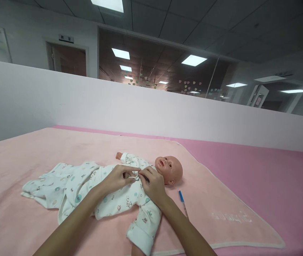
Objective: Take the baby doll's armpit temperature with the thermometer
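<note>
A baby doll (174, 169) lies on its back, its head to the right, dressed in a white printed baby garment (115, 202). Over the doll's chest my left hand (116, 177) pinches a thin white fabric tie (134, 177) between thumb and fingers. My right hand (153, 183) sits against it just below the doll's chin, fingers bent and closed on the same tie. The fingertips of both hands nearly meet, and they partly hide the tie. One doll arm in its sleeve points away from me, the other toward me.
A peach blanket (221, 192) with a pale edge lies under the doll, on a pink surface (247, 163). Right of my right forearm is a pen with a blue cap (181, 196). A low white wall (141, 106) runs along the back, with windows above it.
</note>
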A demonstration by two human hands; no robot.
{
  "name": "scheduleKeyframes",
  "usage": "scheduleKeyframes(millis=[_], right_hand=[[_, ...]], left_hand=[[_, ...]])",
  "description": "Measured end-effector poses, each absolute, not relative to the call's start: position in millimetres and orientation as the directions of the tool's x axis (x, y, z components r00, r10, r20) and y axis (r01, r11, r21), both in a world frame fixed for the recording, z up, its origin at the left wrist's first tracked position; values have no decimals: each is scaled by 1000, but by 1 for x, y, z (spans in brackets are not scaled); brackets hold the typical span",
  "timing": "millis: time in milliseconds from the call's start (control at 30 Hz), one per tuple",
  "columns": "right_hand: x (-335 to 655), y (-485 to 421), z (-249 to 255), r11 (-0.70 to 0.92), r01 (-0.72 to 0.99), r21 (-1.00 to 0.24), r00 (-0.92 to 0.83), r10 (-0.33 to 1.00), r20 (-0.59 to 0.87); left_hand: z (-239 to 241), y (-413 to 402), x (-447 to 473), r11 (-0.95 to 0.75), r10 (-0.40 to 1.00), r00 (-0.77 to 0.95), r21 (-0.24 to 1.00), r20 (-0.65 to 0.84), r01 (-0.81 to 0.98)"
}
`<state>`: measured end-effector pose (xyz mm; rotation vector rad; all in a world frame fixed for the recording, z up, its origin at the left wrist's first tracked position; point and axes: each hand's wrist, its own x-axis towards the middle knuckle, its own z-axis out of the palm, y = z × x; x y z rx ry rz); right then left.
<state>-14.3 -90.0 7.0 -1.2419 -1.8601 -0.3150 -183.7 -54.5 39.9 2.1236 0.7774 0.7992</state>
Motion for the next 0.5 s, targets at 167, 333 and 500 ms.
scheduleKeyframes(millis=[167,333,500], right_hand=[[-15,-90,8,479,846,-235,-141,625,768],[-15,-90,9,470,851,-235,-138,632,762],[-15,-92,10,481,848,-222,-151,621,769]], left_hand=[[41,-58,-181,-497,769,578,825,274,270],[42,-61,-178,-503,770,574,818,279,279],[40,-60,-178,-515,764,574,813,293,270]])
